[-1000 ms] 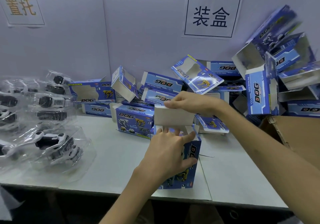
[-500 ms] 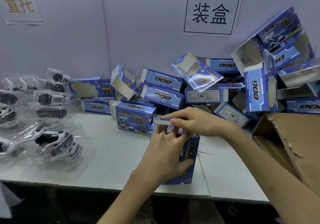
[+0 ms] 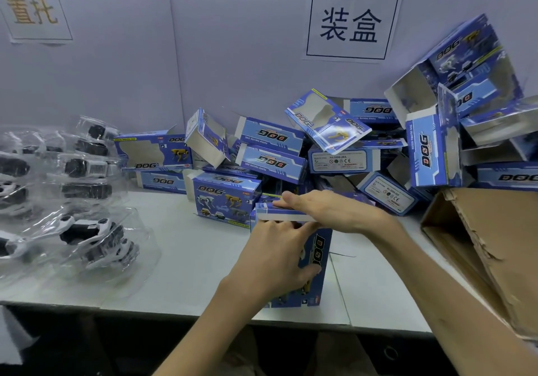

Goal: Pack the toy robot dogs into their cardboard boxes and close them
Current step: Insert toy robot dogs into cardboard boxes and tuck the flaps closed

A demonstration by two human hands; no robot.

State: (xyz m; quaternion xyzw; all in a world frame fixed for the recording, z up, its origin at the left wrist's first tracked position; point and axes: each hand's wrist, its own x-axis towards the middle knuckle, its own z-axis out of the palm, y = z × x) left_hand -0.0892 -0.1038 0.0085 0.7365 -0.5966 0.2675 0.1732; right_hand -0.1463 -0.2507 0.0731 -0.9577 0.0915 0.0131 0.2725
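A blue "DOG" cardboard box (image 3: 318,256) stands upright on the grey table (image 3: 189,259) near its front edge. My left hand (image 3: 273,259) grips the box's front face, fingers up by the top rim and thumb curled round its right side. My right hand (image 3: 329,209) lies flat across the top and presses the white-edged lid flap (image 3: 279,216) down, almost level. What is inside the box is hidden. Toy robot dogs in clear plastic trays (image 3: 93,239) lie at the left of the table.
A loose pile of blue boxes (image 3: 270,160), several of them open, is heaped against the back wall and rises higher to the right. A torn brown carton (image 3: 495,244) stands at the right. The table's front edge (image 3: 174,311) runs just below the box.
The lid flap stood upright a second ago. My right hand has folded it down onto the box top and now lies flat on it. My left hand has kept its hold.
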